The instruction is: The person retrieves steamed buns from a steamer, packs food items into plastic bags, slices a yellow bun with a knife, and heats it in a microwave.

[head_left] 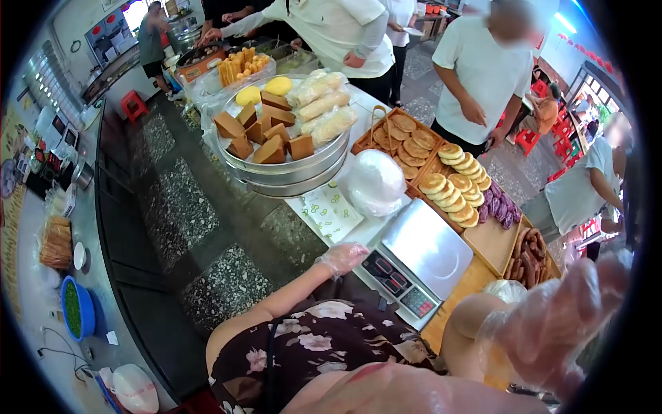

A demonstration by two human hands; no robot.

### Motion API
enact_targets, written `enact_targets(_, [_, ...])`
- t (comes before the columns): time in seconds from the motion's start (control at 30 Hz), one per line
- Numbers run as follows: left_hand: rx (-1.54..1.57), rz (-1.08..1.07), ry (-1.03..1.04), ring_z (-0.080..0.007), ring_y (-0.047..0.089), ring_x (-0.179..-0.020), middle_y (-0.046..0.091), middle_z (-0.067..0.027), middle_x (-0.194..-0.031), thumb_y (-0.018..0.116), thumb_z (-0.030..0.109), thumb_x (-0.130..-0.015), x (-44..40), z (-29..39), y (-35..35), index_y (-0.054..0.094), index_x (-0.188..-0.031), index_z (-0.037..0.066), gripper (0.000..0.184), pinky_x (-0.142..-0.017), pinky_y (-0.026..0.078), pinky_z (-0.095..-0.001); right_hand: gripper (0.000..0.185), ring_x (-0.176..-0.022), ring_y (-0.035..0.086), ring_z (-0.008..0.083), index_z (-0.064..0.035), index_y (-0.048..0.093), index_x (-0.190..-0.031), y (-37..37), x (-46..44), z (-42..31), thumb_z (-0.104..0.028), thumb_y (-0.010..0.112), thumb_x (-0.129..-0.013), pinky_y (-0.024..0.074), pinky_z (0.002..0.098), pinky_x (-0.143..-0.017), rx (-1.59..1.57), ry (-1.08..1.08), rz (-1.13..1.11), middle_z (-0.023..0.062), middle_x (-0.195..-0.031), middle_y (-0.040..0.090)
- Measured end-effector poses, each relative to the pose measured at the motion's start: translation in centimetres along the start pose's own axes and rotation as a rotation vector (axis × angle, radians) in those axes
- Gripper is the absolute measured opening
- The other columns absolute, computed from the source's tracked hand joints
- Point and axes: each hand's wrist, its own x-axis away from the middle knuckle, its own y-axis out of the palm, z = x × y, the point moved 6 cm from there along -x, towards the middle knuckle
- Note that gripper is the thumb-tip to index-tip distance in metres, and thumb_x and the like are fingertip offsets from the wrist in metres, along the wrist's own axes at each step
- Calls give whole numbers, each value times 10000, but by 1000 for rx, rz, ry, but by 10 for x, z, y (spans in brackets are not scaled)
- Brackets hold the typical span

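Note:
My left hand [343, 259], in a clear plastic glove, rests at the left edge of a digital scale [427, 241]; its fingers look loosely extended, with nothing visible in them. The scale's steel plate is bare. Raised close to the camera at the right is my right hand [562, 321], also in a clear glove, fingers apart and slightly bent. No object shows in it. Behind the scale lie a bundle of clear plastic bags [374, 181] and printed paper bags [329, 212]. Brown sausage-like food [527, 255] fills a tray near my right hand.
A round steamer [296, 169] holds brown cake blocks [272, 150], yellow buns and wrapped rolls. Trays carry flatbreads [407, 145], round cakes [455, 193] and purple food [500, 207]. People in white shirts [479, 55] stand across the table. A counter with a blue bowl [77, 308] runs along the left.

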Motion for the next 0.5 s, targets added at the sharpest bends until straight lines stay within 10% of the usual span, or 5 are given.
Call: enact_targets(0.5, [-52, -236, 223, -317, 609, -906, 648, -134, -958, 533, 127, -855, -49, -50, -21, 632, -994, 82, 176, -802, 487, -397, 358, -1138, 503, 156, -113, 547, -1161, 45, -17, -12, -101, 645, -817, 525, 395, -785, 455, -298, 183, 24, -1221, 552])
